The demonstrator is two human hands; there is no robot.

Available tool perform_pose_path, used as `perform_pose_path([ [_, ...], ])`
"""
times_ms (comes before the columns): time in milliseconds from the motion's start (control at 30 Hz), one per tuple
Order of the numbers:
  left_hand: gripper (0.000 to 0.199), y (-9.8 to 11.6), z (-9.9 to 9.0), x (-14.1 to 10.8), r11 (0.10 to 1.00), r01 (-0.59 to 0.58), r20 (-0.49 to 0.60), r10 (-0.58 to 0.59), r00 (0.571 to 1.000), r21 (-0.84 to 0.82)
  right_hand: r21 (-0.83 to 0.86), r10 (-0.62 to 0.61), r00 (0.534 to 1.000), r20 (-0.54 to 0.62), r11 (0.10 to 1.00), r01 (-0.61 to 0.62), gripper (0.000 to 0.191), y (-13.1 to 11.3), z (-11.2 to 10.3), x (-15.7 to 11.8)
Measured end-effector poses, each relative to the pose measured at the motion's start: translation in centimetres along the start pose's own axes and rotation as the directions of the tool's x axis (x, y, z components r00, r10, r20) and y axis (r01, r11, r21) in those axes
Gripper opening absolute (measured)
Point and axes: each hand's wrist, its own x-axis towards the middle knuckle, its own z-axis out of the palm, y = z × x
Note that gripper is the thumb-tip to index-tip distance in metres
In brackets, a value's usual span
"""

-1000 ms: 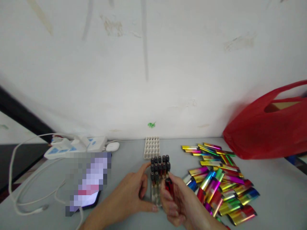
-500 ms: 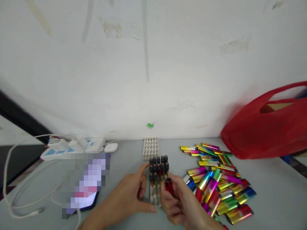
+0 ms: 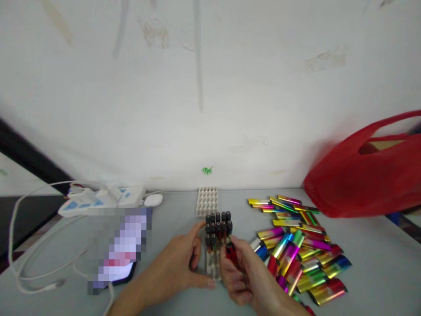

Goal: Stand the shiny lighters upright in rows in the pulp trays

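In the head view, a pale cavity tray (image 3: 213, 267) stands on the table with several upright black-topped lighters (image 3: 218, 224) filling its back rows. My left hand (image 3: 176, 263) is bent around the tray's left side, index finger at the back lighters and thumb at the front corner. Just right of the tray, my right hand (image 3: 245, 272) is closed on a red lighter (image 3: 231, 253), its black top tilted toward the tray. The lighter's lower part is hidden by my fingers.
Several shiny coloured lighters (image 3: 297, 259) lie piled at the right. Another cavity tray (image 3: 207, 202) rests against the wall. A red bag (image 3: 365, 180) stands back right. At the left are a phone (image 3: 123, 259), a power strip (image 3: 128, 197), a white case (image 3: 153, 200) and loose cables.
The view has shifted very slightly. Both hands, the red lighter and the tray stay in nearly the same places.
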Motion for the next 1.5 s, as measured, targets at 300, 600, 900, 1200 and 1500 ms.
perform_pose_path([
  [300,0.122,-0.4,0.1,-0.1,1.000,-0.017,-0.005,0.017,1.000,-0.016,0.025,-0.013,0.999,-0.040,1.000,0.014,0.065,0.2,0.1,0.0],
  [600,0.121,-0.5,0.1,0.1,1.000,0.012,0.011,-0.012,1.000,-0.007,0.019,0.023,0.993,-0.115,1.000,-0.021,0.063,0.0,0.7,-0.3],
  [900,0.116,-0.4,0.1,0.0,1.000,0.010,0.003,-0.010,1.000,-0.016,0.031,-0.077,0.990,0.116,0.997,0.074,0.067,0.6,-0.3,0.3],
  [1200,0.115,0.0,-0.2,-0.1,0.998,0.039,0.024,-0.038,0.999,-0.047,-0.138,-0.673,0.710,0.207,0.699,0.702,0.054,1.2,0.1,-0.6],
  [1500,0.111,0.7,-0.3,0.0,0.998,0.046,0.037,-0.045,0.998,-0.048,-0.388,-0.788,0.539,0.297,0.416,0.822,0.023,0.3,-0.6,-1.9],
])
